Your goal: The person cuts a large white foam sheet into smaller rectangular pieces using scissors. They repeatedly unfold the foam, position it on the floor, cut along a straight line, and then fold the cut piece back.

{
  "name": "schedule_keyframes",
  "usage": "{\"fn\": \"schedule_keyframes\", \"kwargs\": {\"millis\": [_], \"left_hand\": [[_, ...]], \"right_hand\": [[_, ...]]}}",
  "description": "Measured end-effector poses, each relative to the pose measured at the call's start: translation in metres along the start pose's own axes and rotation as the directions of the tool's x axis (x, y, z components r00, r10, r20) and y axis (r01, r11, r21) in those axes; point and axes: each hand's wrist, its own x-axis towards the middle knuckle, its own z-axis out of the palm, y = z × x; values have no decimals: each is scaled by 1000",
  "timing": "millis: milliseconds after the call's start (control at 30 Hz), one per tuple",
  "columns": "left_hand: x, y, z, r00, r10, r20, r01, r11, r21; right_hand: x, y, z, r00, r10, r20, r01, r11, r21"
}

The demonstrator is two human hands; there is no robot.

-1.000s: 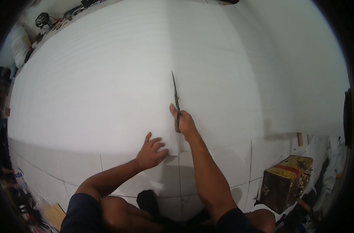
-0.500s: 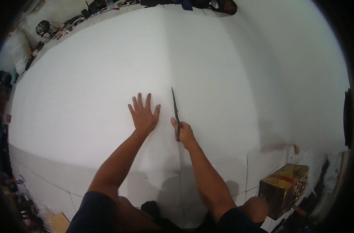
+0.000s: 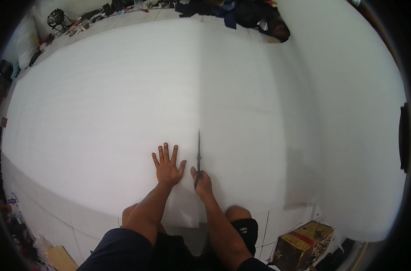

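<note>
A wide white sheet lies flat over the tiled floor. On it rests my left hand, palm down with the fingers spread. Just right of it, my right hand grips a pair of dark scissors by the handles. The blades point away from me, along the line where the brighter left part of the sheet meets the greyer right part. They look nearly closed, and whether they bite into the sheet I cannot tell. My fingers partly hide the handles.
A thick white roll or bulging sheet rises along the right side. A worn box with a red band stands at the lower right. Dark cloth items lie beyond the far edge. A small fan and clutter line the far left.
The view has shifted, so the sheet, box and far items sit lower in the picture. Both hands appear nearer to me, and the scissors point straighter ahead. The grip is unchanged.
</note>
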Motion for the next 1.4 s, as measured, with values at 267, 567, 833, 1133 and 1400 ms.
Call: {"fn": "schedule_keyframes", "kwargs": {"millis": [267,567,833,1133,1400], "left_hand": [[6,-5,-7,997,-39,65,41,998,-38],[25,-3,-14,994,-17,105,22,998,-51],[21,0,-21,983,-29,181,35,999,-28],[43,10,-32,997,-57,48,59,997,-45],[345,2,-49,973,-97,-211,108,993,41]], "right_hand": [[2,-16,-5,998,-2,61,-3,997,81],[98,-76,-18,994,-84,67,72,984,166],[201,-161,-29,992,37,124,-64,974,219],[295,-201,-19,988,-151,-33,154,968,200],[288,-201,-3,993,-84,77,55,948,313]]}}
